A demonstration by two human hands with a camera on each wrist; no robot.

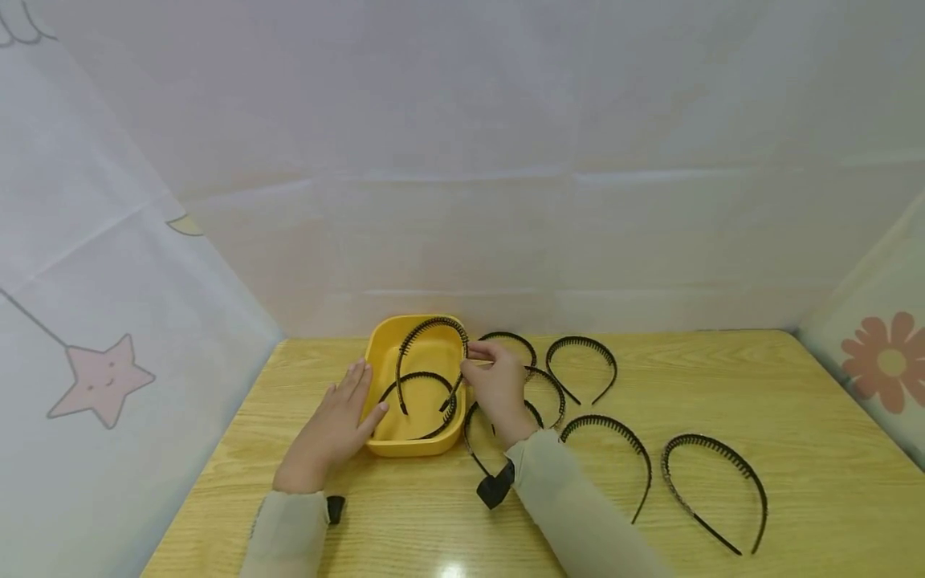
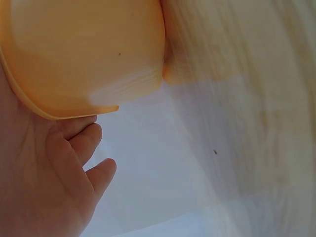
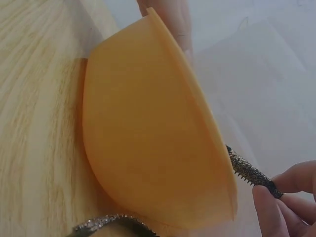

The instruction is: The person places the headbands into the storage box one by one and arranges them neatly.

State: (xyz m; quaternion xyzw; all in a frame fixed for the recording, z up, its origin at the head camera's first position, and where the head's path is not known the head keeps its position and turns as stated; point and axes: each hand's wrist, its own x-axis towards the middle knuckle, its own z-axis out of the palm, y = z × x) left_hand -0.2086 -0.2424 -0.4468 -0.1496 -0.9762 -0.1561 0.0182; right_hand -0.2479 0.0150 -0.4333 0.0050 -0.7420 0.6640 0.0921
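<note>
The right hand point(image 1: 499, 389) pinches the band point(image 1: 436, 321) by its right side, over the tub point(image 1: 415, 449); its long axis runs near to far, arch far, both ends near. The left hand point(image 1: 328, 429) rests at the tub's left rim, thumb apart from straightened fingers. The right wrist view shows the band's glittery outer face; only the head view shows a second band point(image 1: 419, 375) inside the tub.

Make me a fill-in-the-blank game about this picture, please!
1. The tray is colored ____.
2. The right hand pinches a ____.
3. In the head view, the left hand touches the tray's ____ side.
4. The star on the sheet is colored ____.

Missing words: yellow; headband; left; pink.
</note>
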